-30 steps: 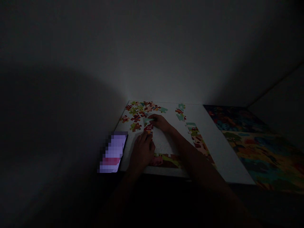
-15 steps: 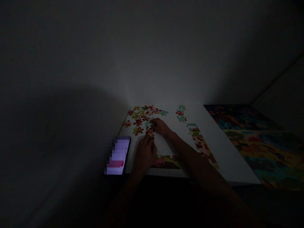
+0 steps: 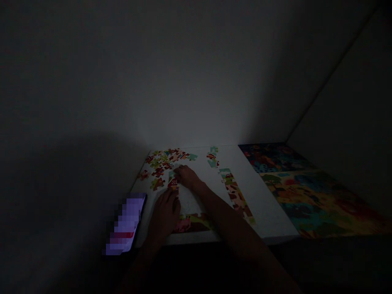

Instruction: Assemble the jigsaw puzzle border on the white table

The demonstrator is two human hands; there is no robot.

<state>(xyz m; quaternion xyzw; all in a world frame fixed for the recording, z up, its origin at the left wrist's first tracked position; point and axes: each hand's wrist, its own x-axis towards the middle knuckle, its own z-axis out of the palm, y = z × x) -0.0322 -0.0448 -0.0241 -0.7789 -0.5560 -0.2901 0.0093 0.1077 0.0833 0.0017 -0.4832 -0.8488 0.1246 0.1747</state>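
A short column of joined puzzle pieces, one showing a red barn [image 3: 174, 182], lies at the left of the puzzle. My left hand [image 3: 165, 209] rests over its lower end, fingers stretched out and touching the pieces. At the column's top, my right hand [image 3: 187, 176] is closed with fingertips at a pale green puzzle piece [image 3: 172, 174], partly hidden by the fingers. A bottom border strip [image 3: 196, 223] with a pink pig runs beside the left wrist and under the right forearm. The right border strip [image 3: 235, 192] lies beyond that forearm.
Loose puzzle pieces [image 3: 167, 157] are heaped at the back left of the white table [image 3: 266, 212]. A few joined pieces [image 3: 212, 157] lie at the back middle. A lit phone [image 3: 127, 222] sits at the left edge. Two finished-looking picture puzzles [image 3: 306, 200] cover the right side.
The camera view has turned, so the whole table appears further left and lower. Both hands stay at the barn column, with little visible change in their grip.
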